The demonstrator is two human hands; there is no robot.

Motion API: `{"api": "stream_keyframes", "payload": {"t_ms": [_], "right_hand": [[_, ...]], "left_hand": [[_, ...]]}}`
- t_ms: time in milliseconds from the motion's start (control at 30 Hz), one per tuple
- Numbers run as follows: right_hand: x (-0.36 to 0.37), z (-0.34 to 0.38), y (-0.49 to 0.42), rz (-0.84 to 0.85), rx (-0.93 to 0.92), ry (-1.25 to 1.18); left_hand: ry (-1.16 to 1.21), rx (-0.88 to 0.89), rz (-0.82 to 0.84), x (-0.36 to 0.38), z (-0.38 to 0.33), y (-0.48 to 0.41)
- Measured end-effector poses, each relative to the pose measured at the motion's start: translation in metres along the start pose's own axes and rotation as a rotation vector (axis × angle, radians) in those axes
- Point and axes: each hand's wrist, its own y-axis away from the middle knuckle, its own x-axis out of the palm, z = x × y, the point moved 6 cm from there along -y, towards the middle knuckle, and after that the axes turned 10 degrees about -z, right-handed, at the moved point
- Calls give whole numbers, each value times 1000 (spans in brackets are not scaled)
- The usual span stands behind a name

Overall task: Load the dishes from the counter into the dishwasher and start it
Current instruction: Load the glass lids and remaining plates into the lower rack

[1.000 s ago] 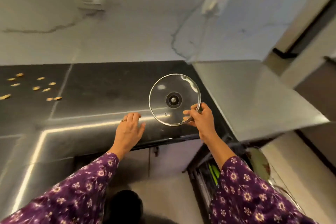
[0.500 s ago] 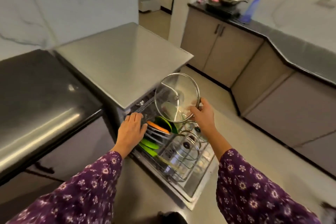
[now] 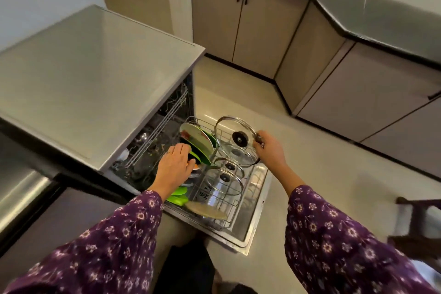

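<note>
The dishwasher stands open with its lower rack pulled out over the door. My right hand grips the rim of a glass lid with a black knob, held tilted over the rack's far right corner. My left hand rests on the standing plates, green and white ones, in the rack's left half. Two more glass lids stand upright in the rack below the held one. A pale flat plate lies at the rack's near end.
The dishwasher's steel top juts out at the left. Beige cabinets under a dark counter run along the far side and right. The open door sticks out over the tiled floor. A dark chair is at the right edge.
I have turned from the black counter to the dishwasher. My right hand carried the glass lid down over the rack. My left hand left the counter and came to the plates.
</note>
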Motion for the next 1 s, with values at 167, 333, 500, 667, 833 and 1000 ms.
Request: {"api": "stream_keyframes", "payload": {"t_ms": [167,333,500,667,833,1000], "right_hand": [[40,-33,-36,98,48,159],[83,-54,-44,167,91,228],[128,-72,-30,248,127,241],[169,-82,-11,388,76,337],[201,-98,11,465,26,392],[244,-133,33,555,-23,459]], "left_hand": [[61,16,9,29,10,-60],[98,41,-71,37,34,-115],[84,-9,-161,32,57,-132],[95,-70,-155,48,73,-96],[129,-169,-97,76,83,-43],[162,-313,10,125,79,25]]}}
